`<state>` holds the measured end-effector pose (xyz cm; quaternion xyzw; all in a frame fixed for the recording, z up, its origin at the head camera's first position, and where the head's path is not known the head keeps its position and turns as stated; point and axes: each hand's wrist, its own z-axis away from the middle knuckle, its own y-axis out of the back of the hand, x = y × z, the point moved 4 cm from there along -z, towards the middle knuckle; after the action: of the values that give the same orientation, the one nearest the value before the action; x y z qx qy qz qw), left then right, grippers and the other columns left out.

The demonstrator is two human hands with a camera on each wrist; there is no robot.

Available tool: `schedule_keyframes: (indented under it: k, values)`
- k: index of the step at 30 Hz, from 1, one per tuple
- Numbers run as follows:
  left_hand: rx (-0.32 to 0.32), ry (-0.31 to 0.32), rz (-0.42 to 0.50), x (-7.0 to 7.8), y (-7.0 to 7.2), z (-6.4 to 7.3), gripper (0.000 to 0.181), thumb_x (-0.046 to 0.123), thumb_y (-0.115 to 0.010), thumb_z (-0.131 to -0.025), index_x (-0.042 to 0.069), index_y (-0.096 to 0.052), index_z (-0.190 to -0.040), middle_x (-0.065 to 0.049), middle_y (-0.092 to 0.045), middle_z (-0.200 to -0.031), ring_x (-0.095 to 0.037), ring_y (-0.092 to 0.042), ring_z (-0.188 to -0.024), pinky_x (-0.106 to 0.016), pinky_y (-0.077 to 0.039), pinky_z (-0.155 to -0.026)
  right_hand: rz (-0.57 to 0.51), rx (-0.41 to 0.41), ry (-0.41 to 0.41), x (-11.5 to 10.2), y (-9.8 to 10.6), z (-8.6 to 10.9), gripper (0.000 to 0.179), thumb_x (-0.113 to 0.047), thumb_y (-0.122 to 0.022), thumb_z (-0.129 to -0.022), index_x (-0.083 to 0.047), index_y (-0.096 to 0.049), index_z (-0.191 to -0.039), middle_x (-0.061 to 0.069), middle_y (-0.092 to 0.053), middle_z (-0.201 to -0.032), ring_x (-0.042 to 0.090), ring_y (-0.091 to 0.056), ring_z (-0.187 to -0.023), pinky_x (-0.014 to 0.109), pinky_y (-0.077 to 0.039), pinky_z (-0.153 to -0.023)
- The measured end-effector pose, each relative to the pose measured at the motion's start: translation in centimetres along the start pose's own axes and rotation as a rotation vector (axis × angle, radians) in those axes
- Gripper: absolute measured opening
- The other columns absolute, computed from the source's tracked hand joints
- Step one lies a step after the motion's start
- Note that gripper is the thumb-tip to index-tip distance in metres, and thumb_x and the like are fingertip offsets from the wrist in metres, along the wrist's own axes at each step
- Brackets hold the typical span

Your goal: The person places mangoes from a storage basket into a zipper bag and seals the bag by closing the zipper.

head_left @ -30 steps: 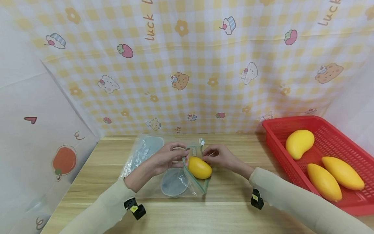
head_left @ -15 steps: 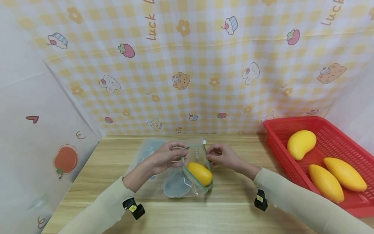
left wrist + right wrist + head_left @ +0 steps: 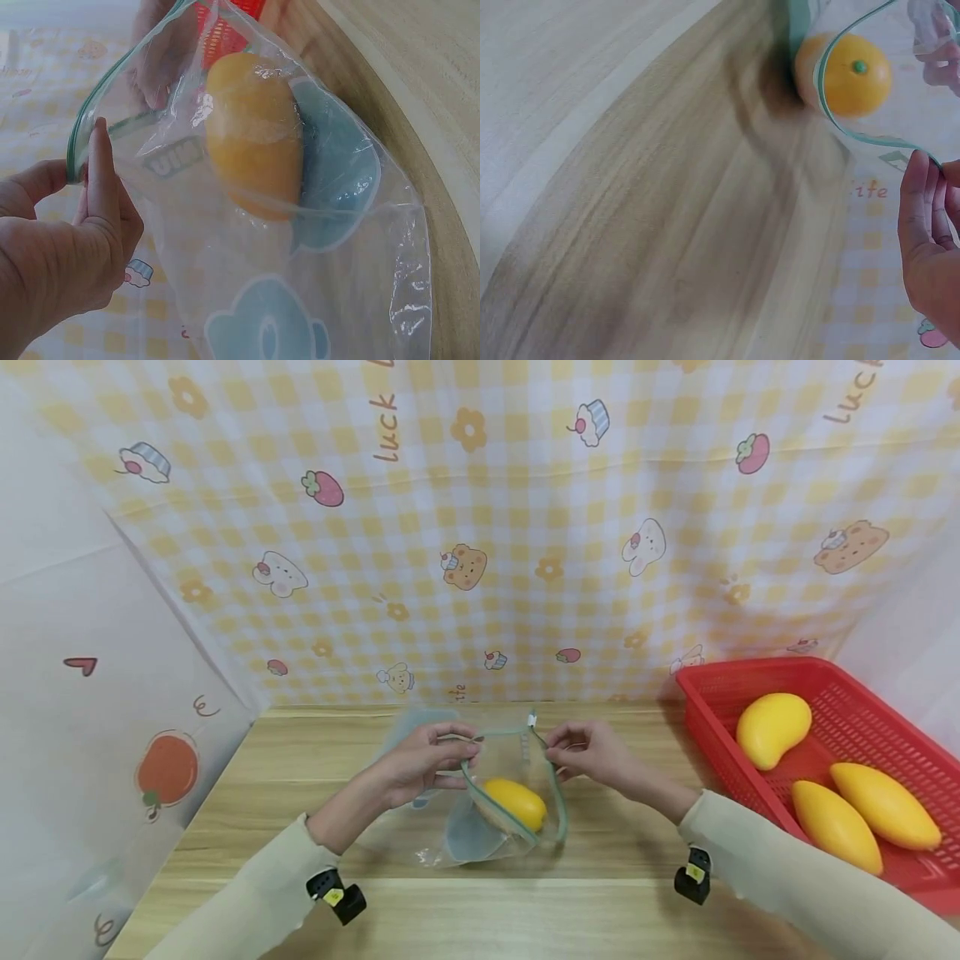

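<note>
A clear zip bag (image 3: 352, 285) with pale blue prints and a green zip edge lies toward the left on the wooden table, its mouth spread wide to the right. Inside it, near the mouth, rests a yellow mango (image 3: 516, 803); the right wrist view shows the green stem end of this mango (image 3: 855, 75). My left hand (image 3: 427, 764) pinches the near-left part of the bag's rim between thumb and fingers. On the opposite side of the mouth, my right hand (image 3: 592, 756) pinches the rim just below the white zip slider (image 3: 532, 720).
A red plastic basket (image 3: 720, 793) stands at the right with 3 mangoes, one of them a curved mango (image 3: 772, 731) at its back. Behind the wooden table (image 3: 600, 910) hangs a checked cloth (image 3: 525, 518) with cartoon prints.
My right hand has moved right with its side of the rim, so the bag's mouth is wider. The mango has settled lower and deeper inside the bag. My left hand stays nearly in place.
</note>
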<state>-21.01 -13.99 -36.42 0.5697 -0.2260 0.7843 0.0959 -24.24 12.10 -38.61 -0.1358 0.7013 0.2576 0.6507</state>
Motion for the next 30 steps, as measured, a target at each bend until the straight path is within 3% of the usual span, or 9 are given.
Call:
schedule_keyframes:
  k: [13, 18, 24, 30]
  values:
    - [-0.042, -0.027, 0.004, 0.6, -0.9, 0.2, 0.031, 0.007, -0.064, -0.100, 0.001, -0.054, -0.128, -0.011, -0.061, -0.106, -0.018, -0.065, -0.089, -0.035, -0.061, -0.077, 0.028, 0.056, 0.016, -1.8, 0.6, 0.7, 0.018, 0.000, -0.069, -0.096, 0.012, -0.064, -0.109, 0.019, -0.067, -0.091, 0.023, -0.067, -0.078, 0.051, -0.061, -0.075]
    - [-0.038, -0.027, 0.008, 0.7, -1.1, 0.4, 0.032, 0.006, -0.063, -0.100, 0.001, -0.052, -0.129, -0.010, -0.061, -0.104, -0.018, -0.064, -0.090, -0.033, -0.061, -0.076, 0.057, 0.033, -0.012, 0.1, 0.3, 1.1, 0.019, -0.002, -0.069, -0.095, 0.010, -0.064, -0.109, 0.017, -0.067, -0.092, 0.023, -0.066, -0.081, 0.050, -0.061, -0.078]
    - [-0.033, -0.023, 0.008, 0.7, -1.2, 0.5, 0.034, 0.007, -0.063, -0.100, 0.001, -0.050, -0.131, -0.009, -0.062, -0.103, -0.019, -0.063, -0.090, -0.032, -0.061, -0.074, 0.164, -0.016, -0.026, 2.7, -0.4, 2.2, 0.015, -0.001, -0.070, -0.092, 0.008, -0.067, -0.104, 0.013, -0.068, -0.090, 0.018, -0.061, -0.081, 0.025, -0.056, -0.069]
    - [-0.033, -0.022, 0.006, 0.5, -1.0, 0.5, 0.031, 0.007, -0.064, -0.100, 0.002, -0.053, -0.129, -0.008, -0.062, -0.101, -0.017, -0.063, -0.088, -0.033, -0.061, -0.074, 0.063, -0.030, -0.089, 4.1, -0.7, 2.9, 0.014, 0.000, -0.071, -0.092, 0.009, -0.067, -0.101, 0.013, -0.066, -0.088, 0.019, -0.064, -0.076, 0.030, -0.061, -0.066]
